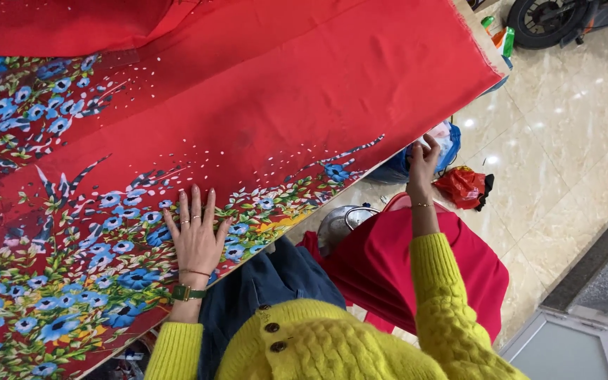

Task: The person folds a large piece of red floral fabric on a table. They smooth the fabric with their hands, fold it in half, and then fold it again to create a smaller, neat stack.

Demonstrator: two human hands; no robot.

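My left hand [195, 236]: fingers spread flat on red fabric printed with blue flowers [248, 127]. My right hand [422, 165]: at the fabric's edge, fingers apparently pinching it.

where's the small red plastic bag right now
In the head view the red plastic bag lies on the tiled floor at right, just right of the right hand and beside the blue bag.

Right fingertips [432, 143] — behind cloth edge [416, 130]

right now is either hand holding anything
Left hand lies flat on the red floral fabric, no grip. Right hand reaches its edge; cannot tell.
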